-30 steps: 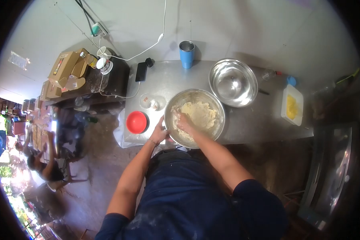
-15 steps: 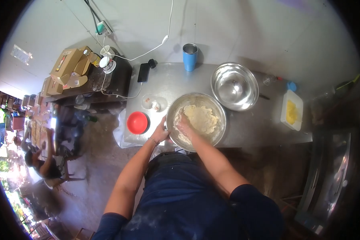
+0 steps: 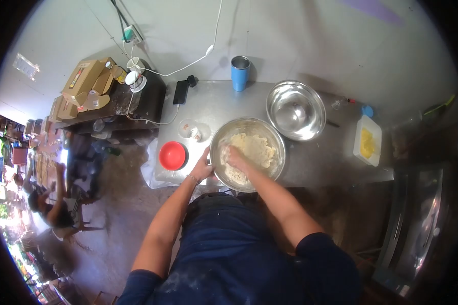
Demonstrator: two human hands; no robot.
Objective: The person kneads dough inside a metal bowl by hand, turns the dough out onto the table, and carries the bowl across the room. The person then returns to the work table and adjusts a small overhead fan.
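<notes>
A steel mixing bowl (image 3: 281, 152) stands at the table's front edge with pale, crumbly dough (image 3: 254, 149) inside. My left hand (image 3: 202, 167) is closed on the bowl's left rim. Inside the bowl, my right hand (image 3: 235, 158) is pressed into the left side of the dough with its fingers curled; flour coats the fingers, and their tips are partly hidden. Left of the bowl sits a red bowl (image 3: 172, 155), with small clear containers (image 3: 189, 129) behind it. An empty steel bowl (image 3: 296, 109) rests behind and to the right.
On the steel table (image 3: 213, 101) are a blue tumbler (image 3: 240, 73), a phone (image 3: 180, 92) on a white cable, and a white tray (image 3: 359, 145) of yellow food. Cardboard boxes (image 3: 84, 84) and jars stand on a dark cabinet at left. A person (image 3: 53, 208) sits farther left.
My right hand has shifted slightly within the bowl, its fingers now more curled into the dough. My left hand keeps its hold on the rim. The view has moved slightly.
</notes>
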